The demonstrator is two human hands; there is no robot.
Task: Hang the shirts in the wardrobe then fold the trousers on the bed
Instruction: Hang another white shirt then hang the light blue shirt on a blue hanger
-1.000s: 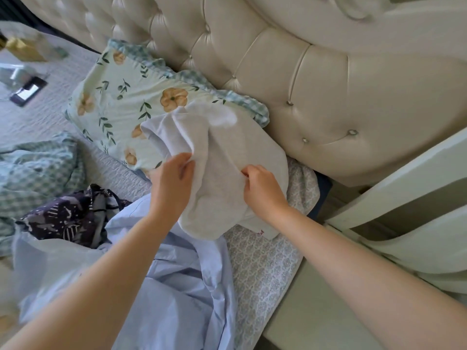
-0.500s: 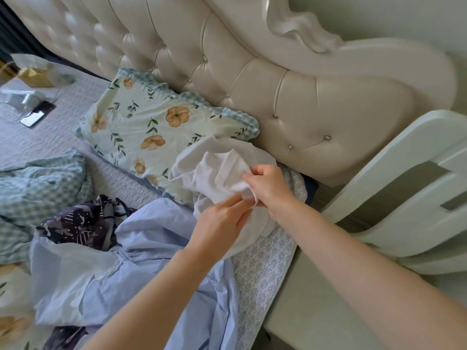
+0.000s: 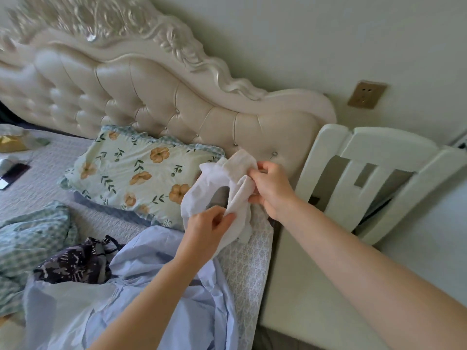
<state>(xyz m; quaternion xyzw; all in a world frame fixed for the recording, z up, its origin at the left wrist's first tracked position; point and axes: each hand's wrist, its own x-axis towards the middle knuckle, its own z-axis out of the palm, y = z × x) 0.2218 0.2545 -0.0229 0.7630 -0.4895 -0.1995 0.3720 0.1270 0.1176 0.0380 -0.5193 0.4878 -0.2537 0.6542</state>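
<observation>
A white shirt (image 3: 202, 193) is lifted off the bed near the headboard, bunched between both hands. My left hand (image 3: 207, 228) pinches its lower fold from below. My right hand (image 3: 271, 189) grips its upper part, fingers curled round the cloth. A light blue shirt (image 3: 141, 286) lies spread on the bed under my left forearm. A dark patterned garment (image 3: 70, 263) lies crumpled to its left.
A floral pillow (image 3: 136, 173) leans against the tufted cream headboard (image 3: 177, 107). A checked green blanket (image 3: 27, 238) lies at the left. A white chair (image 3: 374, 178) stands beside the bed at the right. A phone (image 3: 14, 173) lies at the far left.
The white shirt has been raised off the pillow. My hands first came together on it, then parted, the right higher. The view has tilted up toward the headboard and wall.
</observation>
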